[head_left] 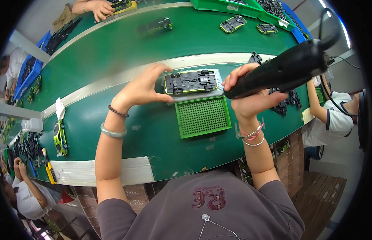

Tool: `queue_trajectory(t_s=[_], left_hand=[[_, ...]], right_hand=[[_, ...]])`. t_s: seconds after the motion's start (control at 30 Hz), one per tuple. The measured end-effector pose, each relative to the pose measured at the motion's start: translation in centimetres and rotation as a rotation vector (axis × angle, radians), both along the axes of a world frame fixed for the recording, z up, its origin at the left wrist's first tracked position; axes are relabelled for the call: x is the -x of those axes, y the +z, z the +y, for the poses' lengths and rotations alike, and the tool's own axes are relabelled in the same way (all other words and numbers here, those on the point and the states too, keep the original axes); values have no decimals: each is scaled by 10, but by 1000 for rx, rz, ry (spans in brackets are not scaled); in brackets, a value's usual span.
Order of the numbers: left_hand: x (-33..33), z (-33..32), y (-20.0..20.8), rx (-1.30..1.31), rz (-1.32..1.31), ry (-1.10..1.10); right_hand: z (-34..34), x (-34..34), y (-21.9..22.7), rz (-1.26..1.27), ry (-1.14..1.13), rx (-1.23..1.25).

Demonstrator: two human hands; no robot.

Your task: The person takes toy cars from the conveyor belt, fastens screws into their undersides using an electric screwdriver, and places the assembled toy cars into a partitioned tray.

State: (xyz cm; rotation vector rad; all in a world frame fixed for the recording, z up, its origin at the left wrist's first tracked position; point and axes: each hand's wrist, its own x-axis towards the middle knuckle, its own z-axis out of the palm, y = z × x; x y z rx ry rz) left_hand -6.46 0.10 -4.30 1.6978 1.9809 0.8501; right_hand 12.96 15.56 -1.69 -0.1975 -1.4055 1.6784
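The green work table (154, 138) extends across the near side and supports the work position directly in front of the person. The black handheld tool (282, 70) is inclined, with its corded end raised to the right and its lower end near the right end of the work position; this angle probably keeps the tool body and cord clear of the work. The right hand (248, 105) is clenched around the tool's lower portion, thumb along the near side, a grip that appears suited to steadying the tool's weight. The left hand (140, 88) is arched, thumb and fingers parted on either side of the left end of the work position, apparently to locate or brace it; whether the fingertips bear on anything cannot be determined. The green perforated tray (204, 118) is set just on the near side, probably for short reach. The grey cradle (194, 97) lies beneath the model car (190, 83) and presumably limits its movement. The car lies inverted, wheels upward, which exposes the underside toward the tool. Relative to the fingers, the car's left end lies between the left thumb and forefinger; its right end is near, but apart from, the right fingers (233, 78) wrapped around the tool.
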Motion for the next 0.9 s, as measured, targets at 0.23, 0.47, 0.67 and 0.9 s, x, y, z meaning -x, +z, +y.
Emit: queue_trajectory(t_s=[0.23,0.47,0.67,0.9], left_hand=[[6,5,-10,-55,23,-23],[0,4,-9,-126,-31,-53],[2,3,-12,-180,-12,-69],[1,2,6,-69,-53,-40]], right_hand=[[-39,70,22,46,122,-83],[-41,94,-3,-56,246,-163],[-43,101,-15,-84,267,-157],[-46,111,-11,26,254,-195]])
